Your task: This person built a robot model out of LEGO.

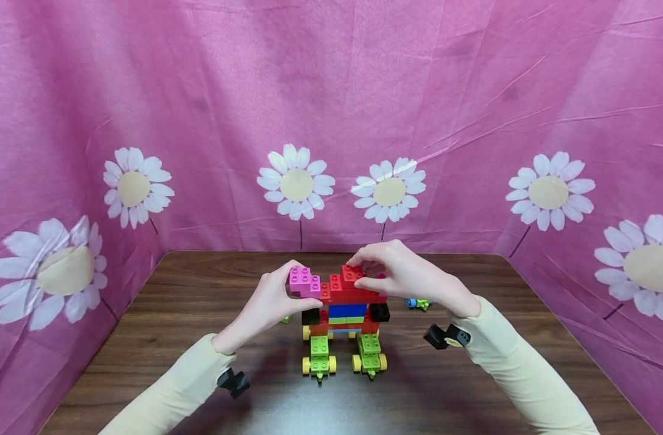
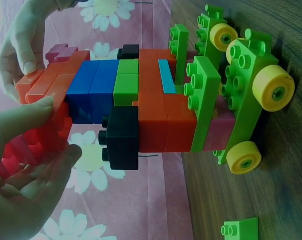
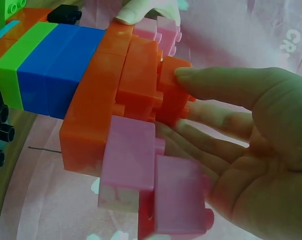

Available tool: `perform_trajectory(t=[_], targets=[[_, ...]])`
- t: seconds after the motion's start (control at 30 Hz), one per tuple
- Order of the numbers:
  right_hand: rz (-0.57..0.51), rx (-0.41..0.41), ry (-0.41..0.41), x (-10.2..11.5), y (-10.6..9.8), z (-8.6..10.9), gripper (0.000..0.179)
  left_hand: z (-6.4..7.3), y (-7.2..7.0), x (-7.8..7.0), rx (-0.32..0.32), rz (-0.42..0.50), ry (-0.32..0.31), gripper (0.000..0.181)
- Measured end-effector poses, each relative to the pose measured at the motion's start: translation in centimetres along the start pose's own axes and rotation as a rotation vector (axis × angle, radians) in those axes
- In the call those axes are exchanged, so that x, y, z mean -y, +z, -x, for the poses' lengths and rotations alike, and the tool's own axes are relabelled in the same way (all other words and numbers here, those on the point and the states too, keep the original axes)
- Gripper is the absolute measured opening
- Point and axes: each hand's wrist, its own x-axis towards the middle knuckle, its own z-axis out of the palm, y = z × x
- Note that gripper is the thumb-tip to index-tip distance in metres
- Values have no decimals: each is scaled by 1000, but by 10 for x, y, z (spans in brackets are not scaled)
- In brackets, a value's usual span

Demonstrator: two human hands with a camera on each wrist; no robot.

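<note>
A build of toy building bricks (image 1: 347, 312) stands upright on two green wheeled bases (image 1: 320, 364), with blue bricks (image 1: 347, 310) in its middle and black bricks (image 1: 379, 312) at the sides. Across the top runs a red layer with pink bricks (image 1: 304, 280) at its left end. My left hand (image 1: 268, 302) grips that end, thumb in front on the red layer and fingers behind. With thumb and fingers, my right hand (image 1: 404, 272) pinches the topmost red brick (image 3: 173, 87). More pink bricks (image 3: 178, 192) sit below that hand in the right wrist view.
A loose green brick (image 2: 243, 229) lies on the wooden table (image 1: 200, 302) left of the build. Behind its right side is a small blue and green piece (image 1: 418, 304). A pink flowered cloth (image 1: 331, 90) hangs around the table.
</note>
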Motion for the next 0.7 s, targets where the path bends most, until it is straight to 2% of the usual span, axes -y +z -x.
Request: perform_trajectory(t=[0.33, 0.57, 0.7], targets=[[11, -35, -75, -2, 1, -1, 27, 0, -1, -1, -1, -4, 1, 46], [23, -22, -48, 0, 1, -1, 28, 0, -1, 1, -7, -18, 12, 46], [21, -35, -60, 1, 1, -1, 27, 0, -1, 1, -8, -17, 11, 46]])
